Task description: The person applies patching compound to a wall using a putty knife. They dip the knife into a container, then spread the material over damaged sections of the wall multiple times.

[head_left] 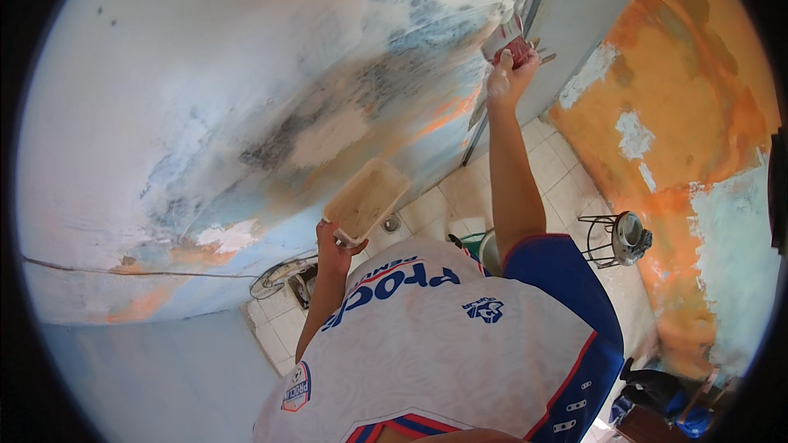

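Note:
Out at the upper right, my right hand (511, 80) is closed on a putty knife (502, 38) with a wide blade and a reddish part by my fingers. The blade is at the patchy wall (353, 90), near a dark vertical strip at its edge. Whether it touches the plaster I cannot tell. White smears mark my hand. Lower and to the left, my left hand (335, 248) grips the near end of a pale rectangular tub (379, 168), tilted toward the wall, with a beige coating inside.
An orange wall (681, 57) with pale patches stands at right. A black wire stand (603, 239) with a round top sits on the tiled floor (558, 172). A cable (148, 271) runs along the left wall to a coil. Dark and blue items (685, 414) lie at lower right.

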Demonstrator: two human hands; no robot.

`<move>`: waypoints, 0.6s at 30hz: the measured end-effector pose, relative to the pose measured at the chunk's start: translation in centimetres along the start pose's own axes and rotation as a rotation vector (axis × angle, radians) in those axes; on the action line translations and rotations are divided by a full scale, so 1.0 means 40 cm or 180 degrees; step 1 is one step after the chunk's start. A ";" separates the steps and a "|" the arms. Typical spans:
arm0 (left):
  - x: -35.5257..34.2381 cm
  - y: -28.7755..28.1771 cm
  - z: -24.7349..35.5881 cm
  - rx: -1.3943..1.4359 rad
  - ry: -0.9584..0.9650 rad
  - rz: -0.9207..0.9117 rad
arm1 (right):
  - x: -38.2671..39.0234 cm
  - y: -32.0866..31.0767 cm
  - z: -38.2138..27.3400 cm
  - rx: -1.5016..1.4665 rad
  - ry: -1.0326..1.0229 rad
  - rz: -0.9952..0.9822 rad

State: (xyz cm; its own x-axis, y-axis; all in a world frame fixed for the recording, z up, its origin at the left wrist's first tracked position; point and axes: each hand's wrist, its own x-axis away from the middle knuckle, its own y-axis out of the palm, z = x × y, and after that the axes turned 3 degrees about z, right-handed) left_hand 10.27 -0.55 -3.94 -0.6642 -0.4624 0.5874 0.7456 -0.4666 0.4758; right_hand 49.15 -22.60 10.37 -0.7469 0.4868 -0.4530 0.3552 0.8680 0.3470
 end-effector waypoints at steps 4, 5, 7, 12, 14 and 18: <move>-0.014 0.035 -0.029 0.0010 -0.0008 0.0035 | -0.054 0.077 0.021 0.1076 -0.0687 0.0368; -0.019 0.029 -0.040 0.0053 -0.0037 0.0063 | -0.022 0.108 0.014 -0.0526 0.0542 -0.0080; -0.020 0.011 -0.062 0.0092 -0.0090 0.0074 | 0.103 0.176 0.016 -0.1583 0.1262 -0.0487; -0.020 0.012 -0.121 0.0171 -0.0218 0.0174 | 0.376 0.121 0.023 0.0744 -0.1584 -0.1144; -0.007 0.026 -0.122 0.0111 -0.0213 0.0178 | 0.364 0.061 0.064 0.0321 -0.0444 -0.1293; 0.052 0.041 -0.123 0.0133 -0.0114 0.0343 | 0.023 0.019 0.101 0.1032 -0.0826 0.0053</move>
State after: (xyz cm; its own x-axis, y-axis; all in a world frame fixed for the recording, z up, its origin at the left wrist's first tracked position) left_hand 9.86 -6.00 -5.16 -0.5783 -0.4804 0.6593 0.8146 -0.3836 0.4350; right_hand 51.00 -21.11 6.91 -0.5877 0.4738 -0.6558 0.5557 0.8255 0.0984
